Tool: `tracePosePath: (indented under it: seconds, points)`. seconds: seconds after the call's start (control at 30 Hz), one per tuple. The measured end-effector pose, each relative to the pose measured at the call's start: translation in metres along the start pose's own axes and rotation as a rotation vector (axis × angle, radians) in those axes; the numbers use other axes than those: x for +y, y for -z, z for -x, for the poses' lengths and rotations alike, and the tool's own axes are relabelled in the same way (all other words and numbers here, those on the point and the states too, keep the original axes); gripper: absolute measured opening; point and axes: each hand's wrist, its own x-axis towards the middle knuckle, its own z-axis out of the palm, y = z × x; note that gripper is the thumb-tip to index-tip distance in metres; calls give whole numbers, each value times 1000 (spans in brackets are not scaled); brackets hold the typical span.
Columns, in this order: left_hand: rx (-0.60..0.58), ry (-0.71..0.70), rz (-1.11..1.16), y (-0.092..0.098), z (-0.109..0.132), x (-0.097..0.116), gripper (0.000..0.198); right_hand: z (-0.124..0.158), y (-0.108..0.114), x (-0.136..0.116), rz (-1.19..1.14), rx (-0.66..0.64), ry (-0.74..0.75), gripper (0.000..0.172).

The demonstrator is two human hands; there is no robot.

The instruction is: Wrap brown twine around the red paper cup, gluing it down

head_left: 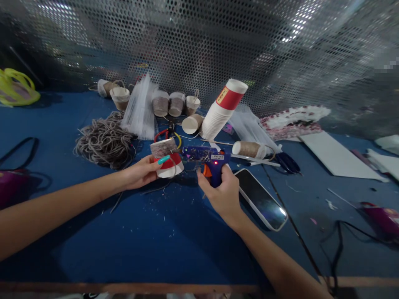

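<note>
My left hand [146, 171] is closed around a red and white paper cup [171, 168], with its thumb along the side. Grey cord is wound around the upper part of this cup. In my right hand [222, 193] is a blue glue gun [205, 154] with an orange trigger and a small red light lit. The gun's nozzle points left and meets or nearly meets the cord-wound cup; I cannot tell whether they touch. A strand of cord hangs across the cup's front. Behind the cup lie pliers [177, 139] with red and yellow handles, partly hidden.
A tangled heap of grey cord [106, 139] lies left. Behind stand a leaning stack of paper cups [218, 116], several wrapped cups [161, 104] and clear glue sticks [141, 112]. A phone [262, 199] lies right of my right hand. Perforated metal [199, 45] closes off the back.
</note>
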Motion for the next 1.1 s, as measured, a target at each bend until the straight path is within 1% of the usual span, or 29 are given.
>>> tracePosePath:
  seconds: [0.07, 0.2, 0.3, 0.43, 0.53, 0.63, 0.73, 0.87, 1.1]
  points:
    - [18, -6, 14, 1, 0, 0, 43, 0, -1, 0, 12, 5, -8, 18]
    - [-8, -16, -26, -4, 1, 3, 51, -2, -3, 2, -4, 9, -29, 21]
    - [2, -18, -82, -8, 2, 5, 49, -1, -4, 3, -24, -14, -52, 22]
    - [5, 0, -90, -11, 3, 6, 53, 1, -5, 4, -54, -12, -67, 29]
    - [32, 30, -90, -11, 4, 7, 53, 2, -6, 4, -68, -34, -82, 33]
    - [40, 34, -78, -12, 4, 6, 50, 2, -6, 3, -56, -52, -68, 28]
    - [14, 31, -63, -14, 4, 7, 47, 1, -7, 1, -36, -56, -65, 23]
    - [-38, 22, -44, -15, 2, 7, 44, 0, -6, 2, 14, -26, -49, 22]
    - [-54, 26, -48, -12, 2, 8, 40, 0, -6, 1, 46, 1, -15, 21]
